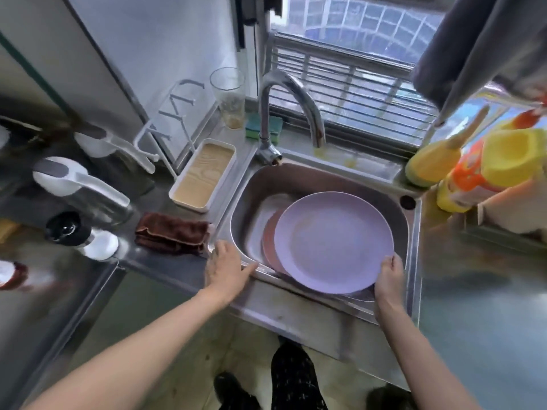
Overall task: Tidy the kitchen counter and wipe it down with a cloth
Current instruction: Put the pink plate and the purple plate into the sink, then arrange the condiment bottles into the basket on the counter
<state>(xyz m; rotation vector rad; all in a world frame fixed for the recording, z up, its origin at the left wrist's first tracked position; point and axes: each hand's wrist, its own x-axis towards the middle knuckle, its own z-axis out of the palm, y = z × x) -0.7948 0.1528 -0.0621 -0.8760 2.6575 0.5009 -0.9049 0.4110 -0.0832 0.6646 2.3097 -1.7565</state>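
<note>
Right hand (390,276) grips purple plate (331,241); brown cloth (173,233) beside left hand (226,269).

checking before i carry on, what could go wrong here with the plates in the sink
1. The right hand grips the purple plate only at its near edge, tilted over the sink; it could slip and knock the pink plate beneath.
2. The brown cloth lies folded right by the sink rim, beside the left hand; a nudge may drop it in.
</note>
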